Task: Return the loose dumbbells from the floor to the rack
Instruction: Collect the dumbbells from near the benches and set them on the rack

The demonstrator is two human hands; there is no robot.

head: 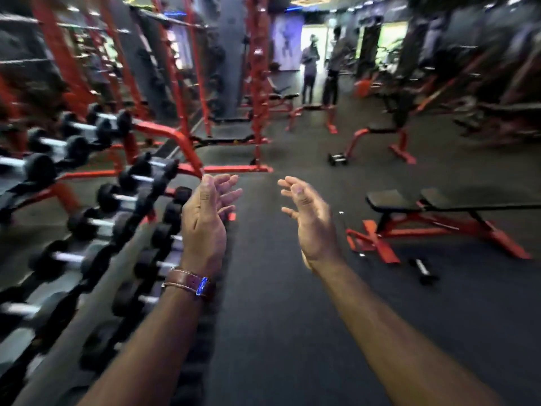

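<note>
A loose dumbbell [422, 269], black-headed with a pale steel handle, lies on the dark floor [278, 317] beside the flat bench [439, 202]; a second dumbbell [337, 159] lies farther off. My left hand [206, 218] and right hand [307, 218] hover empty, fingers loosely spread, by the rack [164, 133].

No text, label, brand or number can be read anywhere in the view (motion blur smears the whole frame). The dumbbells [87, 224] on the rack [164, 133] left of the left hand [206, 227] show no legible weight markings.
</note>
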